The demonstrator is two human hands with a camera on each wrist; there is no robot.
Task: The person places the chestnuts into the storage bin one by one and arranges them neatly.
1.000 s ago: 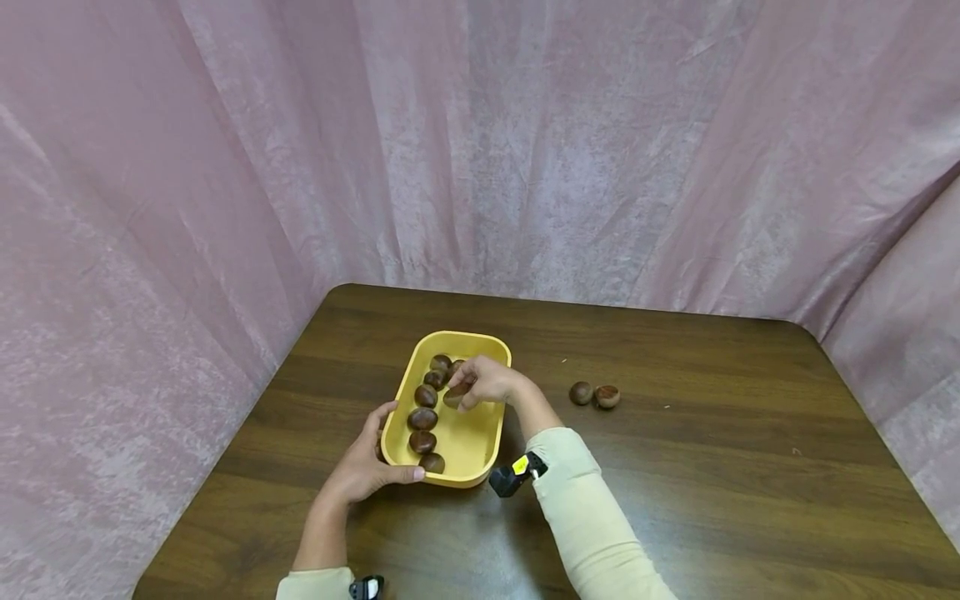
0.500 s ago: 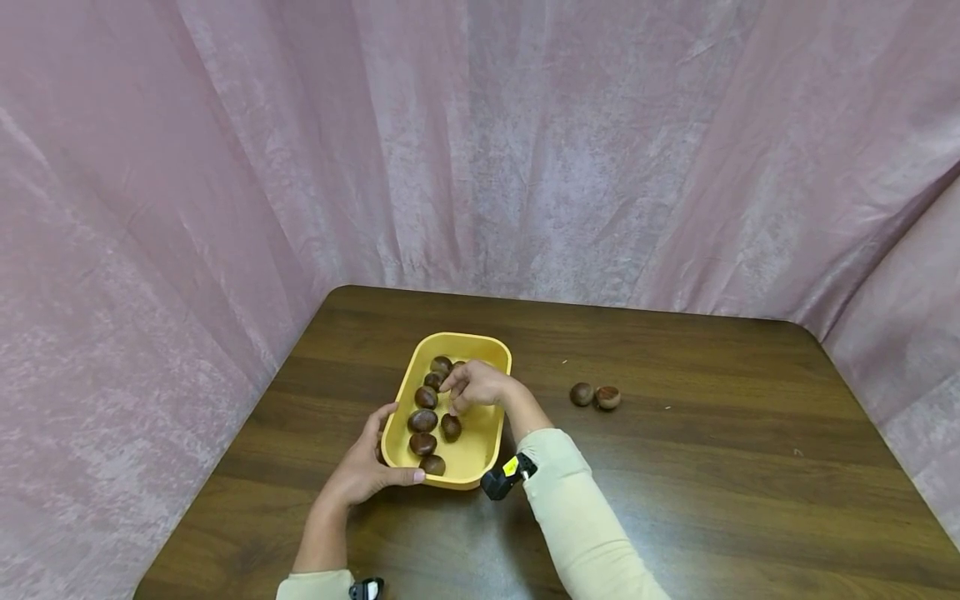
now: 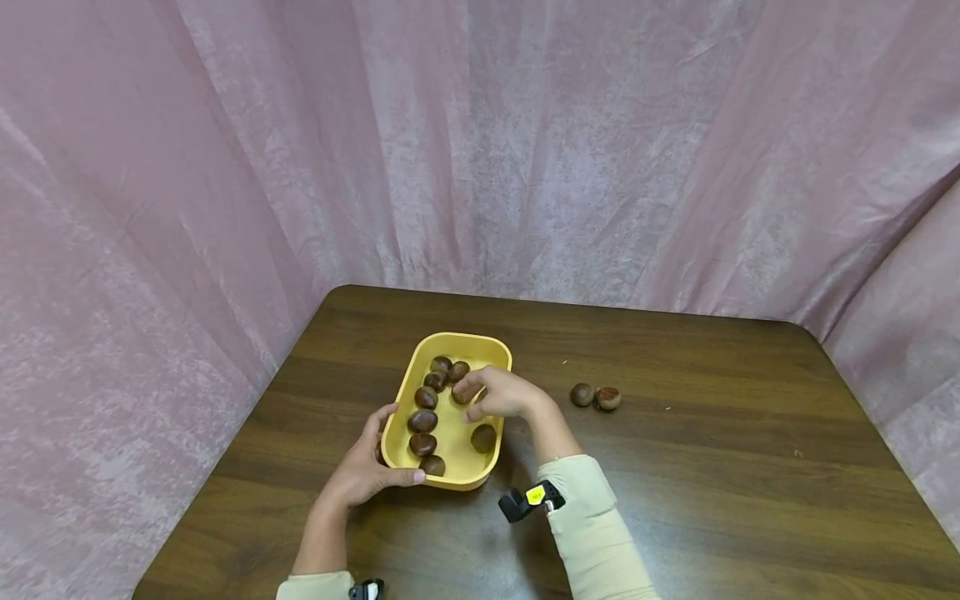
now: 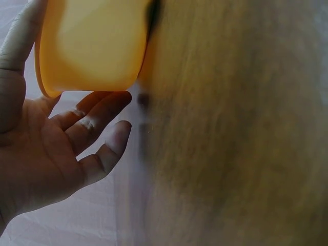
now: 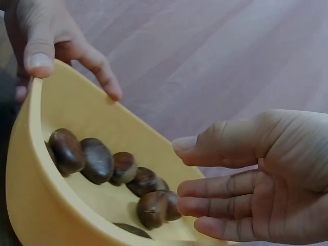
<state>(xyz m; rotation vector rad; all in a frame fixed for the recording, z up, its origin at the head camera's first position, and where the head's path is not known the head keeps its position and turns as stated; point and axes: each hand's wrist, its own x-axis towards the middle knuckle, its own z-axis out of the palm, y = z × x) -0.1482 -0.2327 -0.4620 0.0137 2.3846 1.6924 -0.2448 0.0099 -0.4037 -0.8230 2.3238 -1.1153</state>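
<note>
In the head view a yellow plastic tray (image 3: 454, 480) stands on the table. My left hand (image 3: 362, 473) grips its near left corner, thumb over the rim and fingers along the outside. Several brown chestnuts (image 3: 423, 421) line the tray's left side. My right hand (image 3: 504, 393) is over the tray's right side, thumb and fingers apart. Its fingertips are close to a single chestnut (image 3: 461, 396); whether they touch it I cannot tell. Another chestnut (image 3: 483, 438) lies by the right wall, below the hand. In the right wrist view the right hand's fingers (image 5: 220, 197) are nearly straight, with nothing pinched.
Two chestnuts (image 3: 594, 396) sit side by side on the brown wooden table (image 3: 712, 433), right of the tray. Small pale crumbs lie on the tabletop. Pink curtains (image 3: 570, 150) hang behind and at both sides.
My right hand pinched a chestnut a second ago and has since parted its fingers, shifting slightly right. A chestnut from mid-tray now lies near the right wall. The left hand keeps its place.
</note>
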